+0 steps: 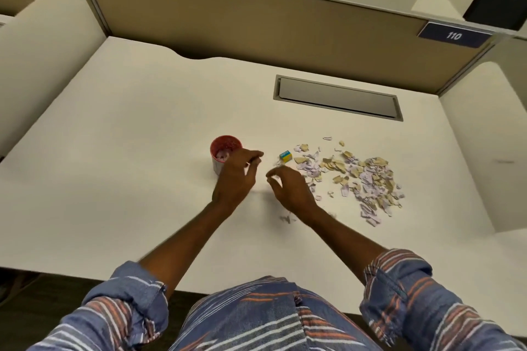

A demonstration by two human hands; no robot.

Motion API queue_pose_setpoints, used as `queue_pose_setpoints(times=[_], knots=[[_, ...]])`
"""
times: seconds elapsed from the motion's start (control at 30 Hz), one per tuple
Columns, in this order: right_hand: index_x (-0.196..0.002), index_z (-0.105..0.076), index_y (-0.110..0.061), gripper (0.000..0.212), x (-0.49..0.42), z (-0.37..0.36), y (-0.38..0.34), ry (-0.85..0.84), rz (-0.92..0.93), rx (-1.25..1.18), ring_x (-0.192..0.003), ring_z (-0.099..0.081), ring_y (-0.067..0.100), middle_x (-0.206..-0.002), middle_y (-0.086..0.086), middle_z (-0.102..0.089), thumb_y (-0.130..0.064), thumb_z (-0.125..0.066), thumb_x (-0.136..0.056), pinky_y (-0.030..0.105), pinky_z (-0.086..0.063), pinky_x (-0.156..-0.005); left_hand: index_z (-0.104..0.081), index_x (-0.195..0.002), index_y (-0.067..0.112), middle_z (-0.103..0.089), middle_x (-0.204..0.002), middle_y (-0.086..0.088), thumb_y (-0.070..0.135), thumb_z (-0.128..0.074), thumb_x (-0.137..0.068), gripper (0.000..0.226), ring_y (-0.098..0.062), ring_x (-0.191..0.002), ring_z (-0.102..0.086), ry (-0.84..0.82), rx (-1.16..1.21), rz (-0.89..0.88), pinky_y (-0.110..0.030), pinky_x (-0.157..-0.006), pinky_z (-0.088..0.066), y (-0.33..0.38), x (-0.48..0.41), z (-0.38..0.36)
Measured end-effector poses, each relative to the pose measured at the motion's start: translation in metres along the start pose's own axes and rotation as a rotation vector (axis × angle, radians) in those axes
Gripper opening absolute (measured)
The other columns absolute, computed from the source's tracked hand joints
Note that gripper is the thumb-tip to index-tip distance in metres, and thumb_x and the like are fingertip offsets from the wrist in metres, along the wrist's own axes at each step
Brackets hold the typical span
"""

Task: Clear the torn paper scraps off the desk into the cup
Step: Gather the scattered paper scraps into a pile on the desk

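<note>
A red cup (219,148) stands mid-desk with a few pale scraps inside. My left hand (236,177) hovers just right of the cup, its fingertips pinching a small paper scrap. My right hand (291,186) is beside it, thumb and curled fingers pinched together on pale scraps; motion blur hides the detail. The main pile of torn paper scraps (362,177), lilac and tan, spreads on the desk to the right of my right hand. A couple of loose scraps (286,218) lie under my right wrist.
A small yellow and blue box (286,156) sits between the cup and the pile. A grey cable hatch (338,98) is set into the white desk (128,151) behind the pile. Beige partition walls close the back and sides.
</note>
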State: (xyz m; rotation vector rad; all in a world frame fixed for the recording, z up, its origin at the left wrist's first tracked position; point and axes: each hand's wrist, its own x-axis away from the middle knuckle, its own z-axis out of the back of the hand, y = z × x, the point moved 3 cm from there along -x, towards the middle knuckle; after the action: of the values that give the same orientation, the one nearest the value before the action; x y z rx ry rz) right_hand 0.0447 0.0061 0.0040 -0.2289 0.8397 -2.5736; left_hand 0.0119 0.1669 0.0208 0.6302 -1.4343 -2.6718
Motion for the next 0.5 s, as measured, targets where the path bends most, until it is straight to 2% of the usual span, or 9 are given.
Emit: queue_pose_setpoints(times=[0.07, 0.2, 0.27, 0.33, 0.43, 0.5], knots=[[-0.116, -0.069, -0.011, 0.024, 0.022, 0.001, 0.022, -0.051, 0.029, 0.093, -0.115, -0.062, 0.025, -0.122, 0.007, -0.068, -0.024, -0.057, -0.099, 0.037, -0.048, -0.1, -0.068, -0.115, 0.015, -0.068, -0.109, 0.003, 0.016, -0.06, -0.095, 0.022, -0.011, -0.102, -0.062, -0.107, -0.032, -0.013, -0.033, -0.088, -0.053, 0.001, 0.015, -0.021], [-0.125, -0.067, -0.013, 0.034, 0.064, 0.008, 0.059, -0.109, 0.093, 0.216, -0.122, -0.06, 0.027, -0.136, 0.009, -0.062, -0.033, -0.059, -0.098, 0.038, -0.048, -0.103, -0.063, -0.124, 0.018, -0.064, -0.122, 0.003, 0.025, -0.063, -0.094, 0.032, -0.016, -0.116, -0.055, -0.315, -0.116, -0.037, -0.029, -0.104, -0.044, -0.001, 0.045, -0.056], [-0.126, -0.066, -0.014, 0.034, 0.085, 0.008, 0.075, -0.112, 0.119, 0.241, -0.122, -0.06, 0.029, -0.137, 0.01, -0.06, -0.032, -0.06, -0.097, 0.039, -0.05, -0.102, -0.06, -0.13, 0.018, -0.059, -0.13, 0.001, 0.03, -0.064, -0.092, 0.04, -0.019, -0.123, -0.051, -0.429, -0.137, -0.035, -0.023, -0.107, -0.037, -0.001, 0.058, -0.07], [-0.127, -0.065, -0.014, 0.032, 0.104, 0.008, 0.089, -0.114, 0.168, 0.292, -0.123, -0.06, 0.03, -0.137, 0.011, -0.06, -0.028, -0.059, -0.098, 0.039, -0.052, -0.1, -0.057, -0.134, 0.02, -0.054, -0.138, -0.001, 0.035, -0.064, -0.092, 0.045, -0.02, -0.13, -0.045, -0.539, -0.168, -0.042, -0.028, -0.111, -0.036, -0.001, 0.071, -0.083], [-0.128, -0.066, -0.012, 0.03, 0.128, 0.014, 0.114, -0.074, 0.236, 0.36, -0.123, -0.061, 0.031, -0.137, 0.012, -0.062, -0.019, -0.057, -0.099, 0.039, -0.053, -0.1, -0.061, -0.131, 0.027, -0.053, -0.141, 0.002, 0.038, -0.062, -0.092, 0.041, -0.017, -0.131, -0.044, -0.618, -0.27, -0.111, -0.03, -0.107, -0.039, 0.003, 0.086, -0.098], [-0.128, -0.067, -0.012, 0.03, 0.139, 0.026, 0.132, -0.005, 0.233, 0.412, -0.127, -0.06, 0.032, -0.139, 0.012, -0.062, -0.014, -0.059, -0.098, 0.042, -0.051, -0.106, -0.068, -0.123, 0.023, -0.056, -0.135, -0.001, 0.028, -0.063, -0.092, 0.032, -0.02, -0.124, -0.049, -0.611, -0.257, -0.136, -0.027, -0.1, -0.043, 0.007, 0.094, -0.105]])
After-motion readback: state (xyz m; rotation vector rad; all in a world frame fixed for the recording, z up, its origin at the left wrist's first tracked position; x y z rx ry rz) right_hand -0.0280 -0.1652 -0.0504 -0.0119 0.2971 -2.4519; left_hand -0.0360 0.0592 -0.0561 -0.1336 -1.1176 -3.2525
